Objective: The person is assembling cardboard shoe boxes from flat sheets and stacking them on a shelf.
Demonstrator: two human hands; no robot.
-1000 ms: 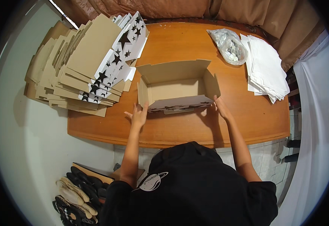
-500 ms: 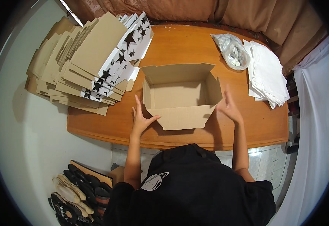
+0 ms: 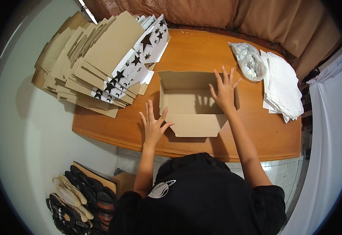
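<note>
Head view: open cardboard box (image 3: 192, 103), hollow.

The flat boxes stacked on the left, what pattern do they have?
Black stars on white, on the flat boxes; head view.

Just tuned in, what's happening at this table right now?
A person at a wooden table is handling an open cardboard box. The left hand is spread flat by the box's left front corner; the right hand is open over its right side. Neither grips anything. A stack of flat boxes lies to the left, a plastic bag and white sheets to the right.
</note>
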